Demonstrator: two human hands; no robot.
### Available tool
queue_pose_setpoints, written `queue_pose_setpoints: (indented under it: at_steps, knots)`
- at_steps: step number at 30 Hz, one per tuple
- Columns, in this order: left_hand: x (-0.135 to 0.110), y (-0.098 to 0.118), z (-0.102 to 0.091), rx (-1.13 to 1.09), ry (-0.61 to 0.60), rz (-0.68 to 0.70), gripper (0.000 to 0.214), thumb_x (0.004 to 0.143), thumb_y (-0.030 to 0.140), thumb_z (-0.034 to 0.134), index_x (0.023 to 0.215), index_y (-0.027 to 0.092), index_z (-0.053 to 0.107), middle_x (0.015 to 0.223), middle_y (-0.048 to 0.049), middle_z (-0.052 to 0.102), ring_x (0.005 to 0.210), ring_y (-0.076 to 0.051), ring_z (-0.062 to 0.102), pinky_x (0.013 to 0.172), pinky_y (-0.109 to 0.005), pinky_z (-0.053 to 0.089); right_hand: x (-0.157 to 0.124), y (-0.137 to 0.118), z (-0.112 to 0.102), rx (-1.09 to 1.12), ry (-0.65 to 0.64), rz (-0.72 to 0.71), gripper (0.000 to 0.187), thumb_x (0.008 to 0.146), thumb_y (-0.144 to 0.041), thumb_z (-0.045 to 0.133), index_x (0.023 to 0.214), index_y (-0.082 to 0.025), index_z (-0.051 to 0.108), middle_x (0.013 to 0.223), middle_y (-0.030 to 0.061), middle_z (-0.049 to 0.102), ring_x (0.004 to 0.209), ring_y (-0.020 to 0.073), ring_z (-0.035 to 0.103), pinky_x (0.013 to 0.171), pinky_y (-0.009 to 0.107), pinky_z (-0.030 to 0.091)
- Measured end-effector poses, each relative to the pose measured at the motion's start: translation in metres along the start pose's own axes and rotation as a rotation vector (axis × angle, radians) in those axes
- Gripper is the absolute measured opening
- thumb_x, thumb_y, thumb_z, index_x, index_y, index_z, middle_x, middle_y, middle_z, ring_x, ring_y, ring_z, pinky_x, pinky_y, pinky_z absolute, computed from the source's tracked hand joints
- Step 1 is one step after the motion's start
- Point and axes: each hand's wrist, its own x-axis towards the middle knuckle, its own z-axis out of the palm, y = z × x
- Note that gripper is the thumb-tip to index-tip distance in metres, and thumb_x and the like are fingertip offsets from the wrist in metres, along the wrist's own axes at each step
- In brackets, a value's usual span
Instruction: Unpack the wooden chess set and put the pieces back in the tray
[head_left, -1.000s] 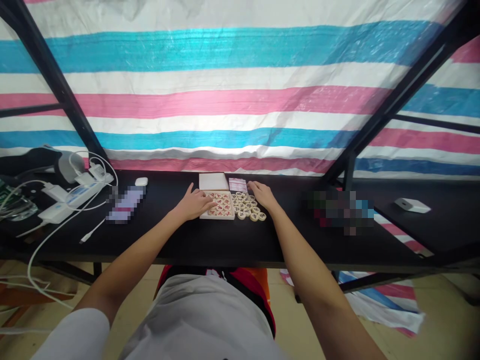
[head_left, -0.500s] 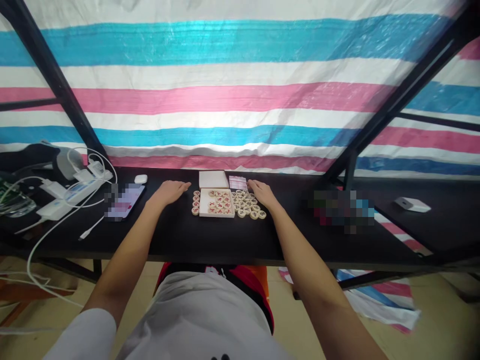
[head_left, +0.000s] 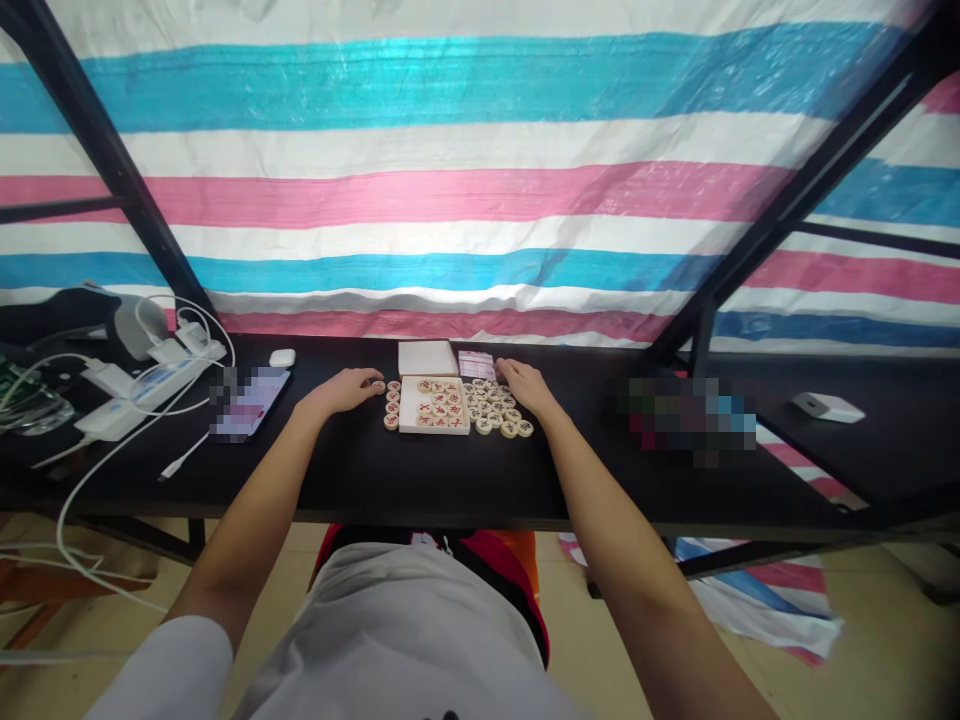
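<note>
Tray (head_left: pixel 434 421) sits mid-table (head_left: pixel 420 480), near the back edge, with pieces laid in it. Lid (head_left: pixel 427 357) is directly behind the tray. Short column of loose pieces (head_left: pixel 391 404) runs just left of the tray, and a bigger cluster of pieces (head_left: pixel 493 408) lies just right of it. Small packet (head_left: pixel 476 365) is behind that cluster, right of the lid. Left hand (head_left: pixel 343 390) lies left of the column, fingertips at its rear piece. Right hand (head_left: pixel 525 385) is on the cluster's back right corner. Phone (head_left: pixel 251 402) is further left, with the earbud case (head_left: pixel 282 357) behind it. Power strip (head_left: pixel 142 388) is far left. Small box (head_left: pixel 828 407) sits well apart, far right.
</note>
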Motion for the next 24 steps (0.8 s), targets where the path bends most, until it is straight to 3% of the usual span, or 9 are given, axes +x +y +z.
queue_pose_setpoints:
  at_steps: [4,7,12,15,18,24]
  knots:
    - [0.001,0.006,0.001,0.084,0.157,0.055,0.042,0.085,0.044,0.047,0.115,0.019,0.063,0.106,-0.0080,0.066,0.098,-0.023,0.059,0.083,-0.029,0.043,0.001,0.002,0.001,-0.001,0.002,0.000,0.046,0.092,-0.046,0.031,0.090,-0.018,0.068,0.099,0.0069,0.070,0.094,0.0199,0.061,0.086,0.028,0.041]
    - [0.000,0.026,0.009,0.051,0.242,0.199,0.037,0.089,0.040,0.043,0.111,0.020,0.065,0.104,-0.0071,0.066,0.098,-0.022,0.056,0.086,-0.030,0.042,0.002,0.002,0.001,-0.010,-0.002,-0.008,0.046,0.092,-0.045,0.031,0.091,-0.018,0.068,0.100,0.0069,0.070,0.096,0.0203,0.061,0.087,0.029,0.041]
    - [-0.002,0.058,0.026,0.019,0.134,0.474,0.034,0.091,0.039,0.043,0.101,0.020,0.070,0.101,-0.0063,0.067,0.096,-0.019,0.056,0.088,-0.029,0.041,0.001,0.003,0.001,0.014,-0.001,0.005,0.047,0.092,-0.048,0.032,0.093,-0.018,0.068,0.100,0.0073,0.070,0.096,0.0205,0.062,0.086,0.029,0.042]
    - [-0.002,0.060,0.030,0.049,0.065,0.504,0.036,0.092,0.041,0.043,0.092,0.022,0.073,0.097,-0.0051,0.069,0.093,-0.018,0.058,0.086,-0.028,0.040,0.001,0.004,0.002,0.016,-0.001,0.005,0.047,0.092,-0.048,0.032,0.094,-0.019,0.068,0.101,0.0072,0.070,0.097,0.0206,0.062,0.087,0.030,0.042]
    - [-0.001,0.057,0.030,0.079,0.085,0.473,0.034,0.091,0.043,0.045,0.097,0.023,0.072,0.098,-0.0044,0.069,0.093,-0.018,0.059,0.086,-0.028,0.039,0.002,0.005,0.002,0.019,0.001,0.002,0.047,0.091,-0.048,0.032,0.094,-0.019,0.068,0.100,0.0073,0.070,0.097,0.0207,0.062,0.086,0.029,0.042]
    - [-0.002,0.061,0.033,0.109,0.062,0.572,0.035,0.095,0.043,0.039,0.104,0.027,0.068,0.109,0.0000,0.068,0.109,-0.019,0.053,0.095,-0.030,0.031,0.002,0.004,0.002,0.001,-0.008,-0.009,0.046,0.092,-0.046,0.031,0.093,-0.018,0.068,0.100,0.0074,0.070,0.097,0.0204,0.062,0.088,0.030,0.042]
